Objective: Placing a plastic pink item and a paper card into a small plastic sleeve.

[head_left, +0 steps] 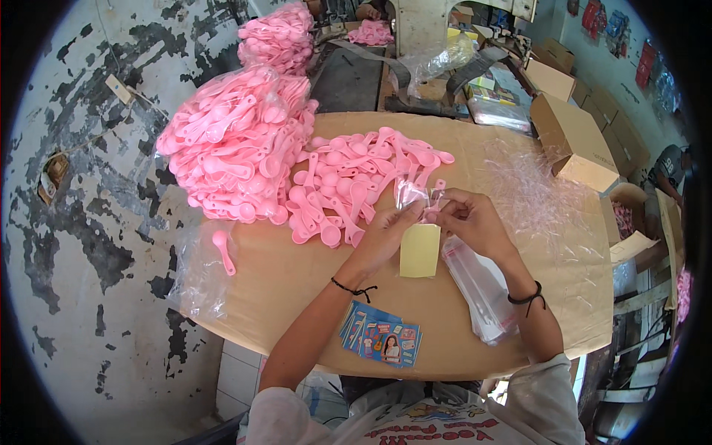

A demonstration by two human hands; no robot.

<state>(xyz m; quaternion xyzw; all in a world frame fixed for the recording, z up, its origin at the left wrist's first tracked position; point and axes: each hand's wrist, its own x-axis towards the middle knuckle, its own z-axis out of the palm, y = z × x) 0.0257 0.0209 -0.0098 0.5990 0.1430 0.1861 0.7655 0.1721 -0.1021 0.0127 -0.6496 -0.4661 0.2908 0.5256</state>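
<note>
Close together over the middle of the table, my left hand (391, 231) and my right hand (470, 219) both have their fingers pinched. From my left fingers rises a shiny clear plastic bag (410, 193). A small pink spoon (439, 185) sticks up between the hands at my right fingertips; its lower part is hidden. Just below the hands is a pale yellow rectangular card (420, 254); whether it touches the bag I cannot tell. A loose pile of pink scoop spoons (348, 178) spreads beyond my left hand. Flat clear bags (478, 293) lie stacked beside my right forearm.
Blue printed cards (382, 337) lie near the table's front edge. Large bags of pink spoons (230, 144) stand at the left, beside one loose spoon (223, 252) and a crumpled plastic sheet (199, 271). Clear plastic scraps (530, 185) and a cardboard box (575, 141) are at the right.
</note>
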